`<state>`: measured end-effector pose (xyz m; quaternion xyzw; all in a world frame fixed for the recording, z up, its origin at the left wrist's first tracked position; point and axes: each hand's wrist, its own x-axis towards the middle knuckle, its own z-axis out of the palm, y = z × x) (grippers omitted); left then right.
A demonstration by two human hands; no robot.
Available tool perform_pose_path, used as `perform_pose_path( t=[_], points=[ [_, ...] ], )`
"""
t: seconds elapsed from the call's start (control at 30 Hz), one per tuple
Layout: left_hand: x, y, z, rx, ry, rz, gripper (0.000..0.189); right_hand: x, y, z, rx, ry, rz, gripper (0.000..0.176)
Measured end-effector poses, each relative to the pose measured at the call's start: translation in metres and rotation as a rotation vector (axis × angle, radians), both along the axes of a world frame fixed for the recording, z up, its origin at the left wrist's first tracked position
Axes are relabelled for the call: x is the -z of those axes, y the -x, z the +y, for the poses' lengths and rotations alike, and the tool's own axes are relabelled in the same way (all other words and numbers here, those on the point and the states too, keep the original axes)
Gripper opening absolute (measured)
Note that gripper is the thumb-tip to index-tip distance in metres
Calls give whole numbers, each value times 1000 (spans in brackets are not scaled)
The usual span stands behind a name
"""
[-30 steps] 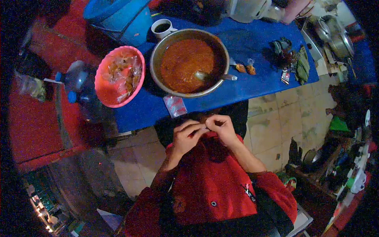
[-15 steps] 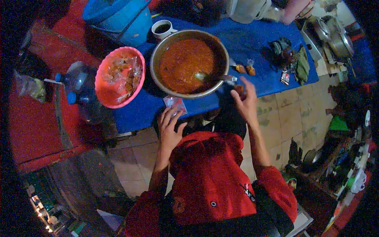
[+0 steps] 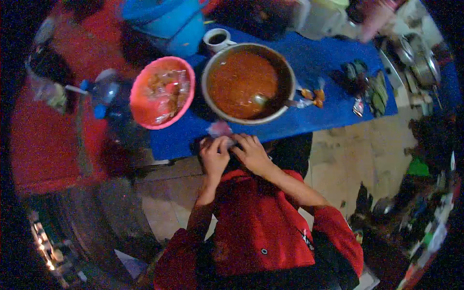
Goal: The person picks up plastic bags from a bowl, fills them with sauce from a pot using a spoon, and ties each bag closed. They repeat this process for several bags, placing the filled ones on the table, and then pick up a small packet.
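Note:
Both hands meet at the front edge of the blue table, just below a large metal bowl (image 3: 250,121) of red-brown sauce. My left hand (image 3: 215,153) is closed on a small clear plastic packet with pink-red on it (image 3: 220,129). Close against it, my right hand (image 3: 251,153) has its fingers bent together at the packet's lower edge; what they pinch is blurred. A spoon (image 3: 260,99) lies in the sauce, its handle resting on the bowl's right rim. Left of the bowl stands a pink basin (image 3: 140,107) with plastic bags in it.
A white cup (image 3: 217,40) of dark liquid and a blue bucket (image 3: 181,29) stand behind. Small filled bags (image 3: 318,97) lie right of the bowl, green leaves (image 3: 377,94) farther right. Large bottles (image 3: 108,92) are at the left.
My right hand has come from the bowl's right side over to my left hand. My left hand has closed its fingers on the packet. The view has shifted slightly.

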<state>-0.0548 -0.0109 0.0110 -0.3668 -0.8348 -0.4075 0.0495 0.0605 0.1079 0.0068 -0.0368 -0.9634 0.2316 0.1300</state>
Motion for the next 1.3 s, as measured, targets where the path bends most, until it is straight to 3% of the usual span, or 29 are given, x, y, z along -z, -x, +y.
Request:
perform_pose_path(
  t=[0.07, 0.13, 0.17, 0.2, 0.23, 0.3, 0.37, 0.4, 0.43, 0.5, 0.57, 0.67, 0.7, 0.73, 0.77, 0.83, 0.87, 0.9, 0.93, 0.97, 1.0, 1.07, 1.2, 1.3],
  points=[
    [2, -7, 3, -25, -89, -184, 9, 8, 6, -6, 46, 67, 15, 38],
    [-4, -8, 1, 30, -111, -186, 14, -5, 16, -5, 49, 102, 26, 37],
    [7, -10, 0, 54, -65, -225, 14, 9, 14, 0, -7, -192, 16, 38],
    [-1, -9, -3, 75, -37, -188, 13, 11, 16, 3, -48, -191, 32, 39],
    [-9, -7, -5, 91, -8, -155, 12, 0, 22, -2, 59, 131, -23, 40],
    [-4, -3, -8, 153, -133, -169, 11, 12, 24, -6, 142, 152, 123, 35],
    [-12, -2, -18, 204, -52, -237, 10, 44, 23, 8, -6, -28, 257, 23],
    [17, -1, -18, 220, -94, -116, 15, 66, 23, 7, 80, 194, 271, 17],
    [-3, 0, -24, 185, -81, -19, 23, 51, 28, 6, 35, 195, 280, 17],
    [2, 5, -32, 273, -46, 69, 30, 23, 24, 4, 237, 1004, 151, 13],
    [32, 5, -29, 282, -80, 112, 29, 36, 31, 12, 72, 568, 193, 18],
    [37, 6, -33, 258, -68, 153, 25, -26, 30, 1, -90, 476, 341, 22],
    [39, 5, -32, 225, -30, 152, 23, -22, 22, 3, -77, 518, 302, 23],
    [75, 7, -19, 193, -33, 119, 22, -16, 12, 8, -64, 560, 262, 24],
    [69, 8, -23, 173, -30, 124, 22, -17, 2, 9, -84, 564, 261, 24],
    [30, 1, -28, 124, 115, 170, 24, -25, -15, 7, 145, 1281, 105, 24],
    [-3, -5, -35, 122, 146, 40, 20, -31, -12, 1, 124, 1281, 99, 24],
    [-24, -17, -39, 105, 145, 45, 20, -38, -8, -6, 125, 1028, 95, 25],
    [-39, -29, -38, 70, -114, -137, 19, -42, -3, -7, 126, 772, 97, 26],
    [-44, -35, -38, 41, -375, -316, 20, -31, -1, -7, 115, 770, 101, 26],
    [-44, -39, -41, 33, -379, -310, 20, -25, 2, -14, 116, 722, 181, 27],
    [-40, -47, -46, 342, -249, -744, 29, -20, 0, -15, 82, 804, 140, 29],
    [-11, -55, -46, 192, -407, -644, 27, -24, -1, -20, 111, 682, 157, 28],
    [-13, -55, -49, 116, -396, -593, 24, -38, 0, -21, 10, 754, 91, 28]
  ],
)
